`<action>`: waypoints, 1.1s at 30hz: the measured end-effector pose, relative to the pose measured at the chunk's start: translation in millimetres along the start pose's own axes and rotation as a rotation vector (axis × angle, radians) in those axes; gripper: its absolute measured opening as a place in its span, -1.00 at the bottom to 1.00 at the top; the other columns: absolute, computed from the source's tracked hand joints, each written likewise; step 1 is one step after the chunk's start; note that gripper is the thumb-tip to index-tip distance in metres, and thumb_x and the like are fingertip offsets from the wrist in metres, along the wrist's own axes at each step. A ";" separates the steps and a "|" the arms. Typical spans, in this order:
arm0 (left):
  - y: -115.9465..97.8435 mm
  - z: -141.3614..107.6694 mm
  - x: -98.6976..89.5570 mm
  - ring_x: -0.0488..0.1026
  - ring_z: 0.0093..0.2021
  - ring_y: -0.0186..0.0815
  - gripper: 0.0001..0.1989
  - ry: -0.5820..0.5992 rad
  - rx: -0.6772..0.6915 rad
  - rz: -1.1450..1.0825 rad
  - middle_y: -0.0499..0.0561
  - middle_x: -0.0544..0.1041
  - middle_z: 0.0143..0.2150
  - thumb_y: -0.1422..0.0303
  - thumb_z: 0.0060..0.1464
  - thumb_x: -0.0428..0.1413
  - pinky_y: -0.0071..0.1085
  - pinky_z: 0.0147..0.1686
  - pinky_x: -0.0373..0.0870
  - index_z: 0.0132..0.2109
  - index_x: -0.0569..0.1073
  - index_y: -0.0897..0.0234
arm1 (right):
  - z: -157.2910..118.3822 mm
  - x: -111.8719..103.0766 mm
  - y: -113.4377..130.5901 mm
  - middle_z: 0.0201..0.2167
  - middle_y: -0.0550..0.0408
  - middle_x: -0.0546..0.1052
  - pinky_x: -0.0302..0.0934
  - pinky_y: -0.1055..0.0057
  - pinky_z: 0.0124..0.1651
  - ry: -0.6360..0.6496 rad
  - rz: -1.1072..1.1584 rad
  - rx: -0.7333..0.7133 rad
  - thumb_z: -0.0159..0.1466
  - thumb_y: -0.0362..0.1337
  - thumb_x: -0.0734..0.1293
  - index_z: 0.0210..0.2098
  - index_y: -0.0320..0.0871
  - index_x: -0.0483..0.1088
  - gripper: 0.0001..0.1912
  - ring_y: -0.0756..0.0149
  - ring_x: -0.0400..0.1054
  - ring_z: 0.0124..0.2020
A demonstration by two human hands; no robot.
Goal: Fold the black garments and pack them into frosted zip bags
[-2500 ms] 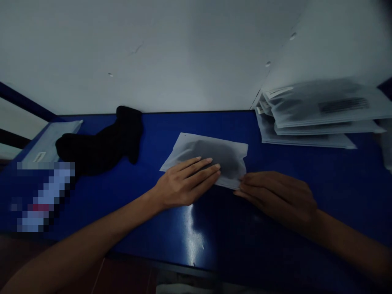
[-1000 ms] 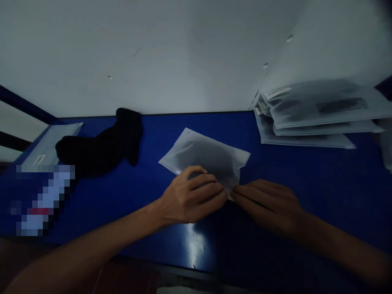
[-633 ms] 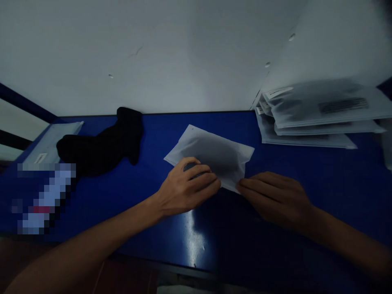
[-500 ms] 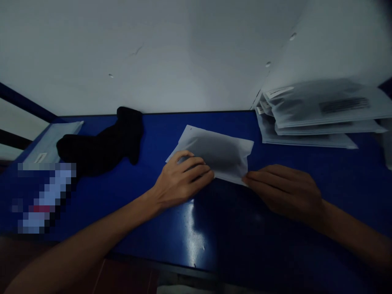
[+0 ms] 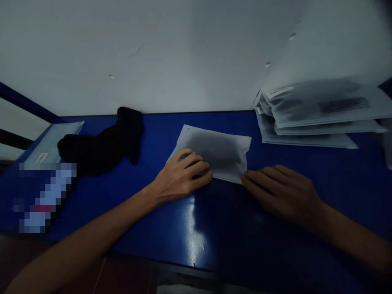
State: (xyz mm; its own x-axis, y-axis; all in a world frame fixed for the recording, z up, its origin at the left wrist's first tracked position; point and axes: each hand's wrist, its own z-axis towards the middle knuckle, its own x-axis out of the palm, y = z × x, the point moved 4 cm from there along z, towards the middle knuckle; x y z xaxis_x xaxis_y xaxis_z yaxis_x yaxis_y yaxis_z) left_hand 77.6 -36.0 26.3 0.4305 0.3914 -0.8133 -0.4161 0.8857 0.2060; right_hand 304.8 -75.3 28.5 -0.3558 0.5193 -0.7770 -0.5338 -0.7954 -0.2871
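Note:
A frosted zip bag (image 5: 219, 153) lies on the blue table in front of me, with something dark showing faintly through it. My left hand (image 5: 182, 175) is closed over the bag's near left part, its fingers bent and its fingertips at the near edge. The thumb's exact grip is hard to make out. At the bag's near right corner, my right hand (image 5: 280, 190) pinches the edge between thumb and fingers.
Several filled frosted bags (image 5: 324, 106) are stacked at the right by the white wall (image 5: 159, 57). Black fabric (image 5: 104, 147), its kind unclear, lies at the left on the blue table (image 5: 128, 212). Beyond it is another bag (image 5: 49, 141) with a label, near a blurred-out item (image 5: 49, 200).
The bag has shifted slightly left and away from me, with both hands still on it. My right hand's fingers have spread a little.

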 end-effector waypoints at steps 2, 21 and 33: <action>5.7 -1.9 -1.9 0.52 -0.12 -0.23 -0.97 0.010 0.008 -0.005 0.00 0.62 -0.17 0.44 0.30 0.18 -0.19 -0.04 0.43 -0.13 0.52 0.24 | -2.2 0.7 -3.5 -0.28 0.01 0.62 0.25 0.32 -0.28 0.012 -0.020 0.009 0.32 -0.51 0.38 -0.19 -0.25 0.52 -0.89 0.30 0.42 -0.31; 42.3 -13.3 -3.6 0.38 0.29 0.11 -0.88 0.284 -0.121 -0.256 0.32 0.36 0.31 0.52 0.11 0.10 -0.03 0.17 0.47 -0.36 0.51 0.35 | -13.0 6.5 -27.5 -0.33 0.08 0.61 0.22 0.30 -0.29 0.076 -0.162 0.078 0.26 -0.47 0.44 -0.29 -0.17 0.53 -0.91 0.27 0.40 -0.33; 47.9 -16.1 -7.9 0.43 0.24 0.12 -0.85 0.394 -0.209 -0.239 0.30 0.32 0.35 0.47 0.12 0.12 0.07 0.17 0.45 -0.35 0.59 0.38 | -12.4 5.9 -28.3 -0.31 0.10 0.62 0.25 0.30 -0.30 0.072 -0.160 0.072 0.29 -0.46 0.40 -0.27 -0.13 0.53 -0.89 0.26 0.44 -0.31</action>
State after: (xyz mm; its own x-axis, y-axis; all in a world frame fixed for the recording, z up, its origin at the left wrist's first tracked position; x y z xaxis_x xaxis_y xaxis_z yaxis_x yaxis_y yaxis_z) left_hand 41.4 -0.7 33.9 0.2146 0.0243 -0.9764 -0.5122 0.8540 -0.0913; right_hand 327.4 -53.6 25.1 -0.2075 0.6115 -0.7635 -0.6336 -0.6787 -0.3713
